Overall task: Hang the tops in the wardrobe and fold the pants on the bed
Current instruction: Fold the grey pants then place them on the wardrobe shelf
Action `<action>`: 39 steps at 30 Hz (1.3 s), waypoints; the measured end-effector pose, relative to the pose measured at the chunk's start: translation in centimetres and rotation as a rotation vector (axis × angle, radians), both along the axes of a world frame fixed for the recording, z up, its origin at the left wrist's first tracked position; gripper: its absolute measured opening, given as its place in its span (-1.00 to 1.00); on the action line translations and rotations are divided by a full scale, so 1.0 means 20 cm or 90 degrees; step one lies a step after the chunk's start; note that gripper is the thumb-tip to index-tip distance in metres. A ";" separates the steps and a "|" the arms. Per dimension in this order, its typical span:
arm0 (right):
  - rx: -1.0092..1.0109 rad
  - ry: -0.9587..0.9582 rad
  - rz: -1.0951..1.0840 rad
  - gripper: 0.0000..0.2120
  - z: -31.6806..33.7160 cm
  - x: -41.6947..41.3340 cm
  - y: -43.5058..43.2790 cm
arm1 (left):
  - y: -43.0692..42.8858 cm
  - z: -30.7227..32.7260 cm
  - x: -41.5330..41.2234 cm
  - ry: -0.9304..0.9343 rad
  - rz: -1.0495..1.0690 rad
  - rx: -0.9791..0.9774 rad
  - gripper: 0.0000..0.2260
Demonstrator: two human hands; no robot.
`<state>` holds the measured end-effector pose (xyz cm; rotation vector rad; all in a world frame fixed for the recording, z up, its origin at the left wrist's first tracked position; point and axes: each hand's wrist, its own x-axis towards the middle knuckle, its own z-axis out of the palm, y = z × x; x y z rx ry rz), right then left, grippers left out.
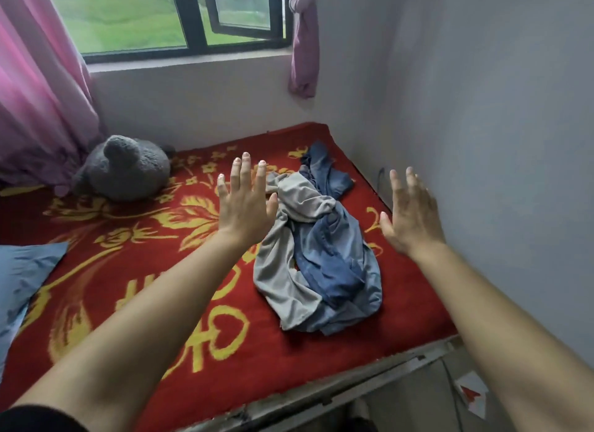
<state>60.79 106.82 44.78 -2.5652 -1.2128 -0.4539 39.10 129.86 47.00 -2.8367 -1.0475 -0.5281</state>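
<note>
A crumpled pile of clothes lies on the right side of the bed [180,303], which has a red blanket with yellow flowers. In the pile a grey garment [289,271] is tangled with blue garments [334,264]; I cannot tell tops from pants. My left hand [246,203] is raised over the bed just left of the pile, fingers spread, holding nothing. My right hand [411,216] is raised to the right of the pile near the wall, also spread and empty. No wardrobe is in view.
A grey plush toy [125,169] lies at the back left by a pink curtain [38,87]. A blue pillow [22,280] sits at the left edge. A window [180,17] is behind the bed, a grey wall [482,126] on the right.
</note>
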 end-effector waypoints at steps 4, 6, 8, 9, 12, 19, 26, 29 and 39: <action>-0.034 0.056 -0.009 -0.15 -0.21 0.29 0.07 | 0.02 -0.23 0.23 0.045 0.023 -0.042 -0.39; -0.062 0.097 -0.003 -0.16 -0.31 0.42 0.12 | 0.02 -0.34 0.32 0.075 0.040 -0.065 -0.39; -0.106 0.131 0.013 -0.16 -0.42 0.56 0.19 | 0.04 -0.44 0.41 0.107 0.057 -0.092 -0.39; -0.123 0.144 0.020 -0.15 -0.47 0.61 0.23 | 0.05 -0.49 0.45 0.119 0.068 -0.103 -0.39; -0.169 0.168 0.044 -0.16 -0.62 0.72 0.36 | 0.09 -0.63 0.51 0.147 0.109 -0.135 -0.39; -0.235 0.246 0.120 -0.15 -1.04 0.65 0.66 | 0.21 -1.11 0.50 0.194 0.170 -0.237 -0.40; -0.301 0.322 0.137 -0.15 -1.68 0.42 0.89 | 0.42 -1.79 0.42 0.187 0.296 -0.450 -0.35; -0.310 0.352 0.143 -0.15 -1.92 0.31 0.99 | 0.54 -2.04 0.42 0.186 0.337 -0.513 -0.29; -0.300 0.348 0.154 -0.29 -2.28 0.13 1.31 | 0.74 -2.39 0.42 0.066 0.267 -0.533 -0.52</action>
